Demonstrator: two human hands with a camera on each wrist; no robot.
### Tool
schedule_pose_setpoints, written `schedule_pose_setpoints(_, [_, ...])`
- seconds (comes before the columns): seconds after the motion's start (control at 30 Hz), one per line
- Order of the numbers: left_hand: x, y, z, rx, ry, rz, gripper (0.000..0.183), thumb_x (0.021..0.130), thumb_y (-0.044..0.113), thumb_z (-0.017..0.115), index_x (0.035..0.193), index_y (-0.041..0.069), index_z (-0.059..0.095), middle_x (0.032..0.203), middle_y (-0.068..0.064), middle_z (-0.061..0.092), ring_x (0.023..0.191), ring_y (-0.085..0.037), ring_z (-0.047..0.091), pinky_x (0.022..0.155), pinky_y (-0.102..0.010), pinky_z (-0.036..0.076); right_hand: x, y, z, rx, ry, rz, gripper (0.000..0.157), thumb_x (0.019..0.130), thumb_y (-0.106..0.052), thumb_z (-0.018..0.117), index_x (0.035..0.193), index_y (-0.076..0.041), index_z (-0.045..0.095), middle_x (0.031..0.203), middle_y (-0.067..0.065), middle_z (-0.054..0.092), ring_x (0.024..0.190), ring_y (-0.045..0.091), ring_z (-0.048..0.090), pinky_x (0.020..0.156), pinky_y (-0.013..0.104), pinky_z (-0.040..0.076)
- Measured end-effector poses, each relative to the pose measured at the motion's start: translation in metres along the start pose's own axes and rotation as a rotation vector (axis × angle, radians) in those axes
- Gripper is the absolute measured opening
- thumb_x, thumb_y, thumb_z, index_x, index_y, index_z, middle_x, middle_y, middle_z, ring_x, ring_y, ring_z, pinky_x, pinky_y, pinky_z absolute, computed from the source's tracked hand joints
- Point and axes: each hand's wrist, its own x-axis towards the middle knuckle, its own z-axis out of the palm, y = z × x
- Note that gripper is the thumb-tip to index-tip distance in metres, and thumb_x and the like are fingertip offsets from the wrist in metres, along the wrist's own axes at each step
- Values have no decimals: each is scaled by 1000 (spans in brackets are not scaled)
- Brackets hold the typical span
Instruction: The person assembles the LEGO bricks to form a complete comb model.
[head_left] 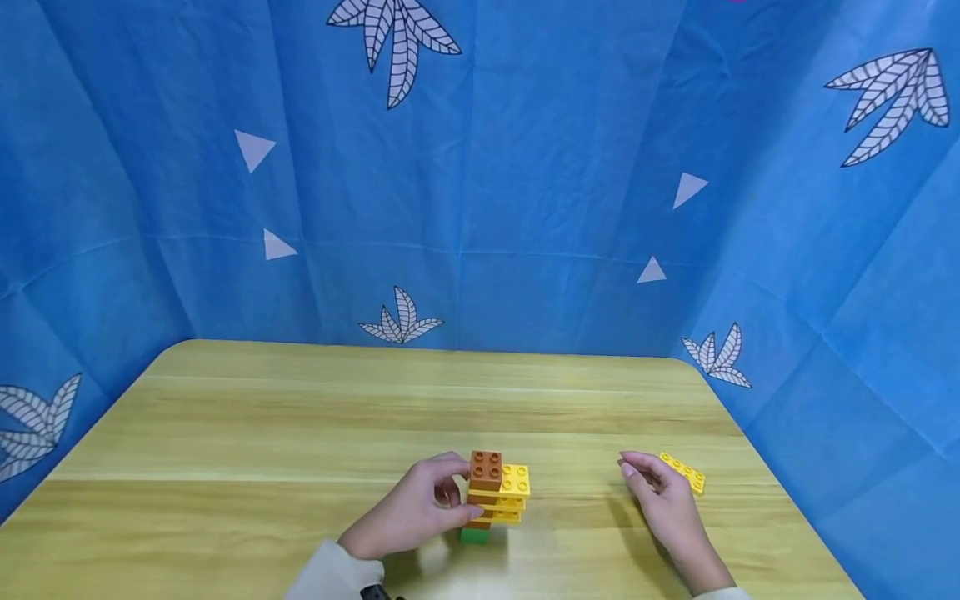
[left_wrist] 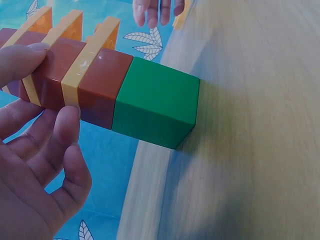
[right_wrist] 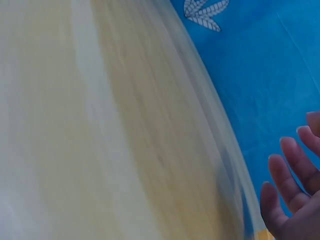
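My left hand (head_left: 411, 510) grips a tower of toy building bricks from its left side, thumb in front and fingers behind. Brown bricks (head_left: 486, 469) alternate with thin yellow plates (head_left: 516, 481) that jut out to the right. At the bottom is a green brick (left_wrist: 155, 102), close to the tabletop. Off to the right, my right hand (head_left: 663, 504) hovers over the table with loosely bent fingers and nothing in them. A loose yellow studded plate (head_left: 686, 475) lies just beyond it, partly covered by the hand in the head view.
The wooden table (head_left: 300, 408) has rounded far corners. Blue cloth (head_left: 540, 167) printed with white leaves and triangles hangs behind it and along both sides. A dark band (head_left: 372, 592) shows at the left wrist.
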Motion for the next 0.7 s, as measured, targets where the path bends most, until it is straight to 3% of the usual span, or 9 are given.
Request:
schedule_pose_setpoints(0.5, [-1, -2, -1, -37, -12, -11, 31, 83, 21, 73, 113, 20, 65, 99, 4, 59, 73, -8, 53, 62, -22, 48, 12, 23, -22, -205, 85, 34, 28, 91, -16, 61, 115, -1, 63, 110, 16, 65, 81, -13, 48, 70, 3, 42])
schedule_pose_setpoints(0.6, [-1, -2, -1, -38, -10, -13, 31, 83, 21, 72, 114, 20, 65, 99, 4, 59, 73, -9, 53, 62, -22, 48, 14, 26, -25, -275, 148, 59, 28, 89, -15, 64, 114, -4, 64, 110, 14, 65, 83, -2, 54, 68, 8, 42])
schedule_pose_setpoints(0.7, [-1, -2, -2, -30, -6, -13, 32, 83, 22, 73, 115, 19, 65, 99, 4, 59, 73, -8, 53, 62, -22, 48, 15, 28, -29, -325, 186, 98, 30, 88, -14, 63, 116, -3, 63, 113, 15, 62, 92, 17, 57, 75, 22, 46])
